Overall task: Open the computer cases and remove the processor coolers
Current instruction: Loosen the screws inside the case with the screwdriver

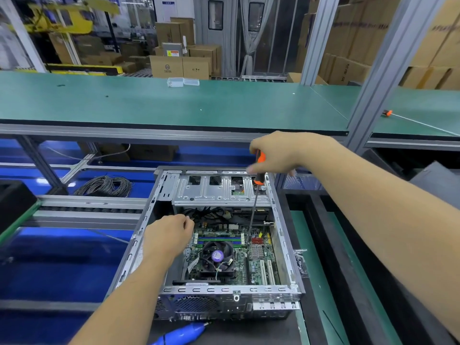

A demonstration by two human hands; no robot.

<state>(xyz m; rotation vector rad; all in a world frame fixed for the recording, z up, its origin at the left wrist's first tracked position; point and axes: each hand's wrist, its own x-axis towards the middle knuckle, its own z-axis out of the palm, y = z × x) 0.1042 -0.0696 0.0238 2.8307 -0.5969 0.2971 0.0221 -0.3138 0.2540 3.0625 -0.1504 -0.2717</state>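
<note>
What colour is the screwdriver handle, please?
Orange and black, on the screwdriver gripped by the right hand; head view.

Dark work surface (pixel 293 329): open computer case (pixel 286 235), blue tool (pixel 183 333) just before it.

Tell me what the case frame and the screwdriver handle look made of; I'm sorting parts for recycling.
Case frame: bare sheet metal, probably steel, judging by its dull silver sheen and punched slots. Screwdriver handle: looks like orange and black plastic or rubber, matte; the right hand hides most of it.
</note>
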